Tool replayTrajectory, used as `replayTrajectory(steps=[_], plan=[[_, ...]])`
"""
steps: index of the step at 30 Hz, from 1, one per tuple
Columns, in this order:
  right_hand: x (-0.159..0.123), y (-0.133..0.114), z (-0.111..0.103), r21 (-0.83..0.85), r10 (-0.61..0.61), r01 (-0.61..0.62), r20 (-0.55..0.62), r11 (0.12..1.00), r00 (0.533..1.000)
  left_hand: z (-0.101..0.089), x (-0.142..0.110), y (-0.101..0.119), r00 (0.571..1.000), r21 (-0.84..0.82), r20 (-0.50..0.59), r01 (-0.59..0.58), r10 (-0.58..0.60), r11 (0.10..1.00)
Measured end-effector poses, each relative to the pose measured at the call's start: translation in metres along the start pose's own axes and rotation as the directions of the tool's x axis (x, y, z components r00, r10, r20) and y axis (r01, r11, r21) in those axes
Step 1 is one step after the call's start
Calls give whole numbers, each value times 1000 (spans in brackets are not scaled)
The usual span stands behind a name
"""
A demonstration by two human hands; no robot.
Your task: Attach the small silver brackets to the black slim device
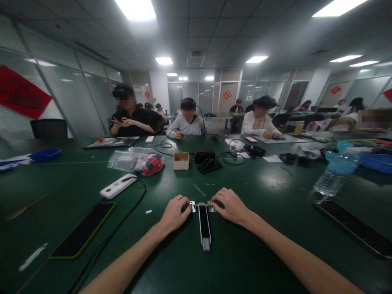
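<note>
Just in front of me on the green table lies a slim, long device (204,223) with a black face, a pale rim and a grey tip pointing towards me. A small shiny metal plate with holes (192,206) shows at the left of its far end, and a similar metal plate (211,207) at the right. The thumb and fingers of my left hand (175,213) are closed on the left plate's outer edge. My right hand (230,206) pinches the right plate in the same way. Whether the two plates are one piece behind the device, I cannot tell.
A phone with a green edge (84,229) and a white power strip (119,186) with a black cable lie left. Beyond are a plastic bag (131,160) and a small box (181,161). A water bottle (335,173) and dark phone (352,226) lie right. Several people sit opposite.
</note>
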State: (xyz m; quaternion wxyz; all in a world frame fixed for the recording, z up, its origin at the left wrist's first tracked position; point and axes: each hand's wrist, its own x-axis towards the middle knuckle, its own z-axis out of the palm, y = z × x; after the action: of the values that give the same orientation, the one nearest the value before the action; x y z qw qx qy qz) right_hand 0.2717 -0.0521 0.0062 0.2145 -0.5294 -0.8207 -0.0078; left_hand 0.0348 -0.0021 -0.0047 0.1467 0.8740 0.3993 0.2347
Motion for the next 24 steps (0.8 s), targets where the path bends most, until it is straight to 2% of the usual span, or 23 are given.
replayTrajectory(steps=[9,18,24], plan=[[0,-4,2,57,30,-35,88,998,996,3,1,1,997,-46,4,-75,76,996],[1,-2,6,62,17,-21,65,998,998,4,7,1,994,-107,2,-106,106,989],[0,-3,6,76,9,-14,54,997,998,3,8,3,997,-114,-6,-74,74,991]])
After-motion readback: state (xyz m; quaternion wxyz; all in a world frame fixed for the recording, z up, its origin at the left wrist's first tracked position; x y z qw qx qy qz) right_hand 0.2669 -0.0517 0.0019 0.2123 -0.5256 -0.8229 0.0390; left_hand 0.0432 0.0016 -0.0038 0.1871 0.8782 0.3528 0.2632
